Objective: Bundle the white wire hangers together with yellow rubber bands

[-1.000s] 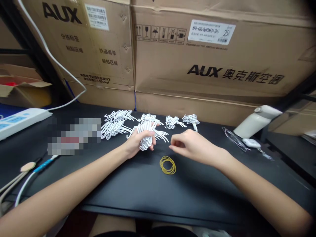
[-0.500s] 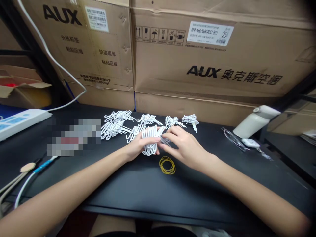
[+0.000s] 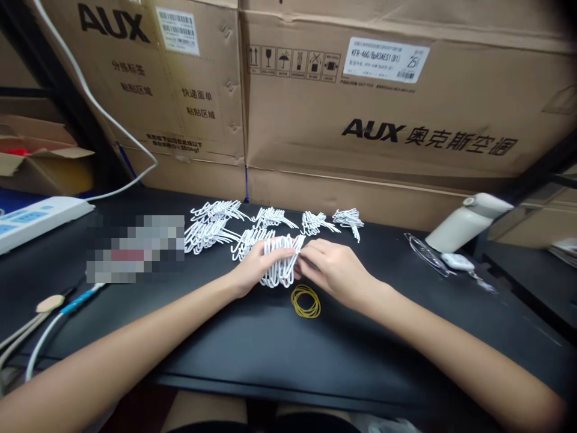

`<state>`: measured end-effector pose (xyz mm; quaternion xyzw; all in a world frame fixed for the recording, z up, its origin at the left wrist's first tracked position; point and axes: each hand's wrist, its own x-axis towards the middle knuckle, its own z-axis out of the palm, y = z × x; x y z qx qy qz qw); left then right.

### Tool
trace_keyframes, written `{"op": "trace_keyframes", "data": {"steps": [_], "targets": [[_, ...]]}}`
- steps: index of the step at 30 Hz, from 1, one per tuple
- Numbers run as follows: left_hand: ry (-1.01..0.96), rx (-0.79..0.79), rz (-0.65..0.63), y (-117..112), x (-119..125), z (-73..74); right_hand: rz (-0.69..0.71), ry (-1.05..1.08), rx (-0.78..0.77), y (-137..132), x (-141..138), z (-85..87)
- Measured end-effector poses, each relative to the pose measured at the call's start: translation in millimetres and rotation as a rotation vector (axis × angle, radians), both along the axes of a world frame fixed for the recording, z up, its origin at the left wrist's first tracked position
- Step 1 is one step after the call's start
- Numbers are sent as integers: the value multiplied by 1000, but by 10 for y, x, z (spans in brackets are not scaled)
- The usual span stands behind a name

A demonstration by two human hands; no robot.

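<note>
We note R hand [image 3: 331, 267] has come over since a sec ago, its fingers now clamped w/ L hand [image 3: 255, 264] on hooks [image 3: 279, 264]; bands [image 3: 306, 300] untouched on bench [image 3: 270, 349].

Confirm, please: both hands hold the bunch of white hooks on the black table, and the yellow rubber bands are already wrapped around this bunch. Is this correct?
Not quite. The head view shows the yellow rubber bands lying loose on the black table, just in front of the bunch of white hooks, not wrapped around it. The rest is right: the left hand and right hand both hold the bunch.
</note>
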<state>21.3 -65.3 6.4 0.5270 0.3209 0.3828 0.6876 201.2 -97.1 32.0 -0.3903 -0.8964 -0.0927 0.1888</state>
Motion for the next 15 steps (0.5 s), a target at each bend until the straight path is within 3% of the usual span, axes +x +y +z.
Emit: {"op": "trace_keyframes", "data": {"steps": [9,12,15], "targets": [[128,15,90,19,8,-23,-123,-118,-108,-5,-59,1],[146,24,65,33,-12,-45,-114,-70,-165,-15,-62,12],[111,56,73,46,-37,-48,-93,-53,-115,-38,-64,-4]]}}
